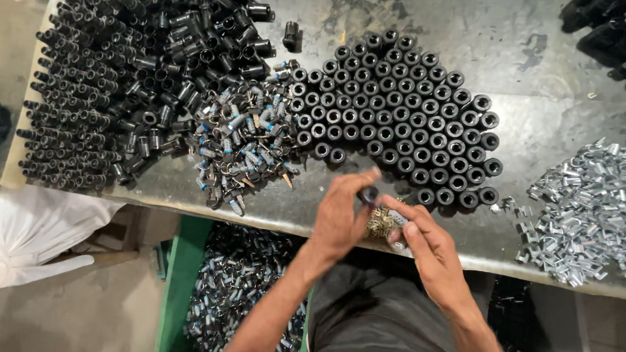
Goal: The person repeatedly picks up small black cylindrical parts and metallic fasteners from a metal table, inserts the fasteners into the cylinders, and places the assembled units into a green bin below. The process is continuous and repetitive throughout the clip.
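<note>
Two hands met at the table's near edge. Left hand [341, 217] pinched a short black tube [368, 194] in its fingertips, open end facing up toward the camera, long axis roughly vertical. Right hand [424, 239] gripped a small brassy part [382, 221] just beside the tube. Beyond the hands: upright black tubes [402, 116] in packed rows. Right of them: silver clips [597, 209]. Table [533, 66] was dark, stained metal. Below it, a green bin [178, 290].
</note>
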